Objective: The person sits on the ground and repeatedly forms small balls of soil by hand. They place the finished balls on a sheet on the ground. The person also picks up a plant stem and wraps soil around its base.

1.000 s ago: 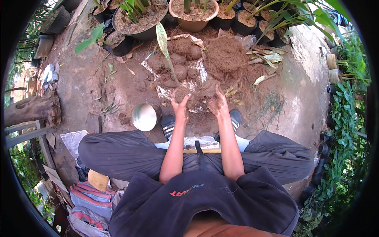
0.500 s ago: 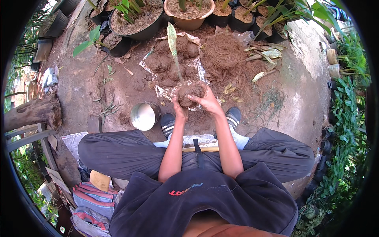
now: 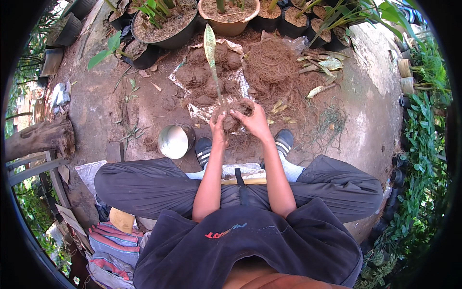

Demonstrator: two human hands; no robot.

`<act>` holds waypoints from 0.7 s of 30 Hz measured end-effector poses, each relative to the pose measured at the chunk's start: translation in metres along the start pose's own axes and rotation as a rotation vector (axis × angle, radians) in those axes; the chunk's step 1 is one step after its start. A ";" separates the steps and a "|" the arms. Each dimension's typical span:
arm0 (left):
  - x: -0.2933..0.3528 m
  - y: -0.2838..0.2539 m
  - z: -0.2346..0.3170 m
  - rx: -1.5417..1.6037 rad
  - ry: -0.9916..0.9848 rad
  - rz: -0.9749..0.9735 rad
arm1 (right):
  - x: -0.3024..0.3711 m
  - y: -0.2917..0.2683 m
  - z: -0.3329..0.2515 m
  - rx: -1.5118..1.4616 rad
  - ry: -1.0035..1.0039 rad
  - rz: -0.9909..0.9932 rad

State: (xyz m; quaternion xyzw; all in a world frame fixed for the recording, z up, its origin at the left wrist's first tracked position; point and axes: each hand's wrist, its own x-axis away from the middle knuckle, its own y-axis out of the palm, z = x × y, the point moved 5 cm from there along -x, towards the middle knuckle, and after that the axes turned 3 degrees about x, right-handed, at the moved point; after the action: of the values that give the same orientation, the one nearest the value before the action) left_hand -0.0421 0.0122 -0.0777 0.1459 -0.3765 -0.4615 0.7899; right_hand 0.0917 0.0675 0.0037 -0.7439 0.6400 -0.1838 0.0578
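Observation:
Between my hands is a brown, fibre-covered root ball (image 3: 232, 123), with a single long mottled green leaf (image 3: 210, 50) rising from its left side. My left hand (image 3: 218, 131) grips the ball's left side, thumb on top. On the right, my right hand (image 3: 254, 121) pinches the stringy fibre with thumb and fingers. Just beyond lie several round, muddy balls (image 3: 192, 76) on a dirty white plastic sheet (image 3: 244, 85). A heap of loose brown fibre (image 3: 272, 65) sits to the right of them.
A metal can (image 3: 174, 141) stands left of my feet. Potted plants line the far side, among them a terracotta-coloured pot (image 3: 231, 28) and a wide black pot (image 3: 168, 42). Dry leaves (image 3: 321, 89) and green string (image 3: 332, 120) lie on the right, a log (image 3: 43, 137) at the left.
My right fingers have shifted up and spread the fibre on the ball's right side, which looks looser. The left thumb has moved onto the top of the ball.

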 end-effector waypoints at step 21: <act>0.013 0.017 0.031 -0.102 0.169 0.058 | 0.026 0.034 -0.003 -0.126 -0.032 0.267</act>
State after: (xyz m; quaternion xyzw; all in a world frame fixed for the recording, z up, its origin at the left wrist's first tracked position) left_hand -0.0503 0.0138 -0.0409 0.1328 -0.2887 -0.4429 0.8384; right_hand 0.0619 0.0367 0.0012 -0.6572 0.7424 -0.1221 0.0453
